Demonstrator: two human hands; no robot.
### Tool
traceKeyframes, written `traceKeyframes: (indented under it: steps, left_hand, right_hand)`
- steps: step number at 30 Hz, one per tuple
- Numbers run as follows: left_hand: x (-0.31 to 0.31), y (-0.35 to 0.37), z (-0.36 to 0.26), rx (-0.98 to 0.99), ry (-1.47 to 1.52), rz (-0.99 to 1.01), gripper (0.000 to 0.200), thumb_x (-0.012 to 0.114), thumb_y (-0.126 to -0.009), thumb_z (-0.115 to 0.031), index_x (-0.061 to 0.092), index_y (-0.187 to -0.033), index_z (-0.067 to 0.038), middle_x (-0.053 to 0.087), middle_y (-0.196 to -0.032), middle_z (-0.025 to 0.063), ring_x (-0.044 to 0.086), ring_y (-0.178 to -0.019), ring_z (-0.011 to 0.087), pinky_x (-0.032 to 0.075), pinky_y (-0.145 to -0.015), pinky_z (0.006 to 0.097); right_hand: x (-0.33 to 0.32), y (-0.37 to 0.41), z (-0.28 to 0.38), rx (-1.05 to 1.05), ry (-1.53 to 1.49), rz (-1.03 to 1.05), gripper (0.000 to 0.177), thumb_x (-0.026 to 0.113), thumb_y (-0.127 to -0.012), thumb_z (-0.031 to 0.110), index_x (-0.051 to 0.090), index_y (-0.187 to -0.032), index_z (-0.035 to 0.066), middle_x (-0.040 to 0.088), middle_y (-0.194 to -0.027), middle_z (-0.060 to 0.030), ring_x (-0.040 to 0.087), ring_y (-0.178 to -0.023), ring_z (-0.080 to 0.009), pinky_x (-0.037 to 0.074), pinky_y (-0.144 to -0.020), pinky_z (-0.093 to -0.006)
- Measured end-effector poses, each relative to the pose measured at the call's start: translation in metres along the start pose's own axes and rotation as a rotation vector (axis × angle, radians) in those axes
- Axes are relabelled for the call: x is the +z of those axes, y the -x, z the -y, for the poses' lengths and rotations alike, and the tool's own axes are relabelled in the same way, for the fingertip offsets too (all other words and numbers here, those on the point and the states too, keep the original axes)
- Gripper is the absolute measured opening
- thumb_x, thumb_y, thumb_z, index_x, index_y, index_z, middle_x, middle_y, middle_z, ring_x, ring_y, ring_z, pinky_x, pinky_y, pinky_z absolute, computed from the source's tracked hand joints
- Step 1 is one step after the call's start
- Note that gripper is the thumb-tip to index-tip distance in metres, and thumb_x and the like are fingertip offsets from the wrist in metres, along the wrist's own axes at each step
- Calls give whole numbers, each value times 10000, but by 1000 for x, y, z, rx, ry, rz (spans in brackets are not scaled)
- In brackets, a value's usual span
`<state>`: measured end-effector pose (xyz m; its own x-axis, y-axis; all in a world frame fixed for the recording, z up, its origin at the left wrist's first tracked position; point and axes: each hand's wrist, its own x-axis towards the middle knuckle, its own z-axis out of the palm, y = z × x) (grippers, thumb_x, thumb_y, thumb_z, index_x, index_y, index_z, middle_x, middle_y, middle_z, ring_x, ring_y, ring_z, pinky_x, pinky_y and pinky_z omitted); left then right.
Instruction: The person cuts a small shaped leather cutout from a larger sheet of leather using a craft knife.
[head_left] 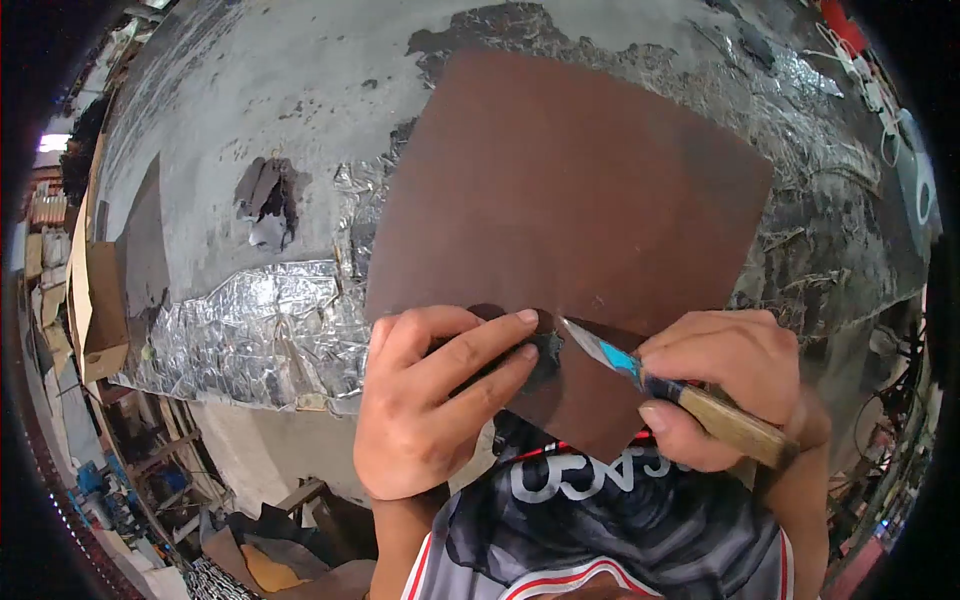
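A large brown leather-like sheet (570,190) lies on the worktable, and its near part hangs toward my body. My right hand (725,385) is closed around the wooden handle of a knife (615,358), which has blue wrapping near the blade. The blade's tip points left and touches the sheet just beyond my left fingertips. My left hand (430,390) lies on the sheet's near edge with its fingers stretched out, pressing on a dark flat piece (545,355) partly hidden under them. A slit runs right from the blade tip, with a brown flap (605,400) on the near side.
The worn grey worktable (270,110) has wrinkled silver tape (270,310) along its near edge. A cardboard box (100,300) stands at the left. Scraps (270,560) lie below the table at lower left. A white power strip with cables (870,85) is at the far right.
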<state>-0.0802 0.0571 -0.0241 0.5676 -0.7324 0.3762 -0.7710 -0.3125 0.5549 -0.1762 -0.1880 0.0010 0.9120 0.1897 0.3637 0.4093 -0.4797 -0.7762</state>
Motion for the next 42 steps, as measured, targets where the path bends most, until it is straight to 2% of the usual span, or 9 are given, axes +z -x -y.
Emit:
traceKeyframes:
  steps: [3, 9, 12, 15, 23, 29, 32, 39, 42]
  left_hand:
    - [-2, -1, 3, 63, -33, 13, 334, 678, -637, -217, 802, -903, -57, 757, -1068, 118, 634, -885, 278, 472, -759, 358]
    - [-4, 0, 0, 42, -28, 20, 341, 707, -617, -161, 806, -934, -82, 739, -1068, 111, 641, -895, 280, 478, -776, 364]
    - [-5, 5, 5, 70, -32, 41, 392, 665, -662, -148, 775, -1036, -107, 697, -1163, 64, 623, -967, 259, 439, -773, 385]
    - [-6, 1, -3, 32, -57, 29, 325, 717, -649, -143, 808, -957, -90, 726, -1072, 112, 643, -920, 282, 469, -780, 372]
    - [-6, 2, -3, 35, -62, 12, 317, 725, -662, -147, 810, -965, -110, 723, -1064, 100, 642, -919, 280, 465, -769, 375]
    - [-5, 3, -1, 39, -55, 16, 345, 713, -645, -164, 811, -974, -125, 721, -1068, 89, 638, -923, 282, 470, -771, 384]
    - [-6, 4, 3, 81, -59, 40, 368, 680, -671, -187, 789, -1017, -123, 696, -1130, 62, 622, -958, 253, 446, -757, 379]
    - [-4, 6, 8, 126, -57, 39, 385, 665, -679, -210, 776, -1035, -111, 680, -1161, 54, 615, -967, 240, 426, -751, 374]
    - [-6, 1, -2, 33, -46, 35, 356, 694, -642, -169, 815, -975, -133, 717, -1066, 84, 631, -914, 277, 477, -768, 384]
  right_hand:
    - [9, 7, 2, -6, -27, -67, 345, 764, -746, 61, 599, -1039, -16, 695, -821, -176, 717, -651, -317, 591, -591, -394]
    - [21, 15, 12, -26, 26, -105, 327, 760, -756, 76, 604, -1028, -18, 691, -815, -175, 708, -616, -296, 586, -554, -373]
    - [25, 15, 18, -39, 49, -127, 307, 771, -747, 70, 621, -994, -34, 689, -801, -171, 699, -600, -292, 586, -545, -363]
    - [30, 14, 20, -65, 67, -159, 279, 797, -723, 54, 655, -937, -56, 687, -781, -163, 688, -584, -286, 589, -537, -354]
    - [34, 14, 22, -84, 127, -162, 272, 790, -724, 50, 655, -934, -57, 682, -771, -157, 681, -577, -271, 590, -534, -352]
    - [31, 10, 24, -73, 149, -126, 277, 793, -717, 48, 662, -937, -57, 685, -769, -154, 683, -580, -270, 595, -540, -356]
    - [27, 11, 28, -25, 150, -69, 355, 788, -719, 57, 630, -1023, -34, 701, -823, -168, 703, -605, -294, 592, -550, -372]
    - [29, -3, 44, 92, 207, -68, 285, 776, -684, 26, 663, -945, -3, 697, -774, -145, 692, -581, -277, 577, -536, -353]
    - [19, -17, 42, 90, 145, 24, 241, 752, -678, 1, 668, -904, -6, 677, -730, -147, 680, -563, -278, 544, -505, -343]
